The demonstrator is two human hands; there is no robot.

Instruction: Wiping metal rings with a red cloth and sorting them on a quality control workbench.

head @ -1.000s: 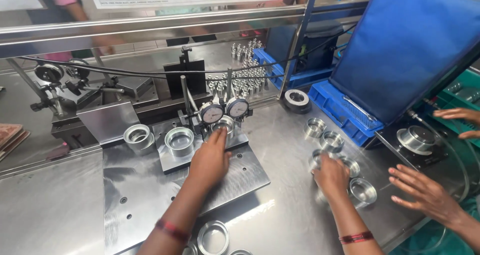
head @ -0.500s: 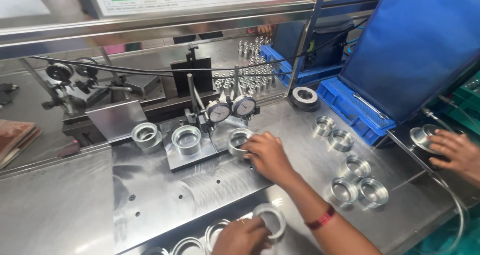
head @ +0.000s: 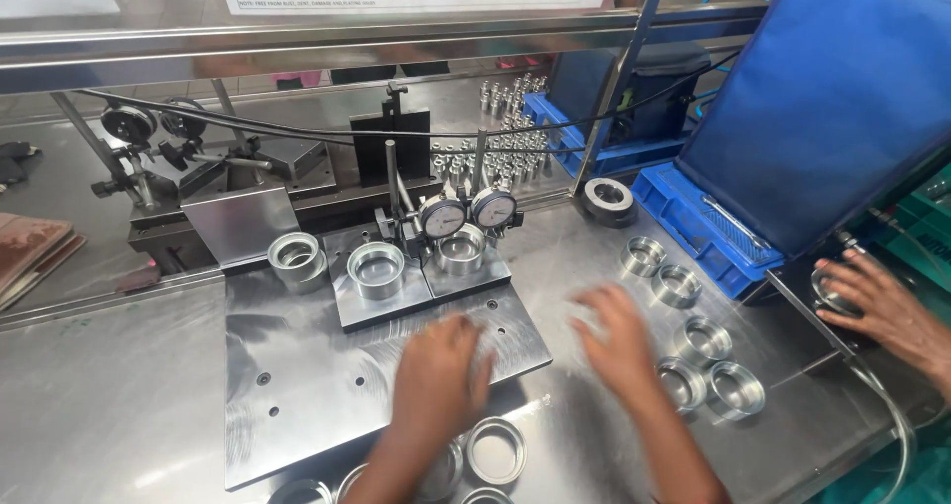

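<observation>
My left hand [head: 441,375] hovers, blurred, over the front of a steel base plate [head: 307,385]; its grip is hidden by blur. Blurred too, my right hand [head: 619,341] is over the table right of the plate, fingers apart, nothing seen in it. Several machined metal rings [head: 701,341] lie just right of it. More rings [head: 495,452] sit at the front edge under my left wrist. On a raised block, one ring [head: 461,249] sits under two dial gauges [head: 443,217] and another ring [head: 376,266] stands beside it.
A further ring [head: 297,258] stands at the plate's back left. A black ring [head: 608,199], a blue tray [head: 693,222] and a big blue panel [head: 842,98] are at the right. Another person's hand [head: 877,301] rests at the far right. Small metal parts [head: 495,148] stand behind the gauges.
My right hand has drawn back from the ring under the gauges toward the rings on the right. My left hand has come up from the front edge over the plate.
</observation>
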